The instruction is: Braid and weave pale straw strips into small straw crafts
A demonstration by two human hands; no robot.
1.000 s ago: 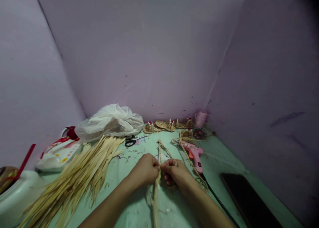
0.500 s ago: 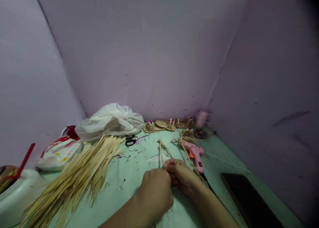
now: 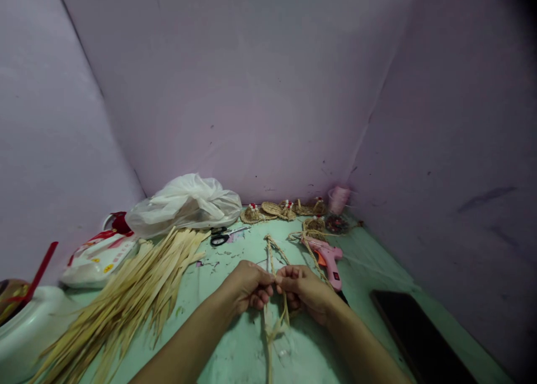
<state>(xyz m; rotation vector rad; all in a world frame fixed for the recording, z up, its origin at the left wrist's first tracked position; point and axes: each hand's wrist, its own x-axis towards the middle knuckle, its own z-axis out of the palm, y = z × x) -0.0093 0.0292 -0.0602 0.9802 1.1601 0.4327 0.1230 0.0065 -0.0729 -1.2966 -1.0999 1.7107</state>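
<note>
A thin twisted straw cord runs from a looped end on the table down to my fingers, and loose strands hang toward me below. My left hand pinches it from the left, fingers curled. From the right, my right hand pinches the same spot, so the fingertips of both hands nearly meet. To the right of my right hand lies a pink glue gun, with more straw cord beside it. The exact point between the fingertips is partly hidden.
A bundle of dry straw strips spreads at left, near black-handled scissors and a white plastic bag. Small woven slippers line the back wall. A pink thread spool stands behind; a dark phone-like slab lies right.
My left hand has swung up and left from its lower, turned position, uncovering the strands below. My right hand stays almost in place on the cord.
</note>
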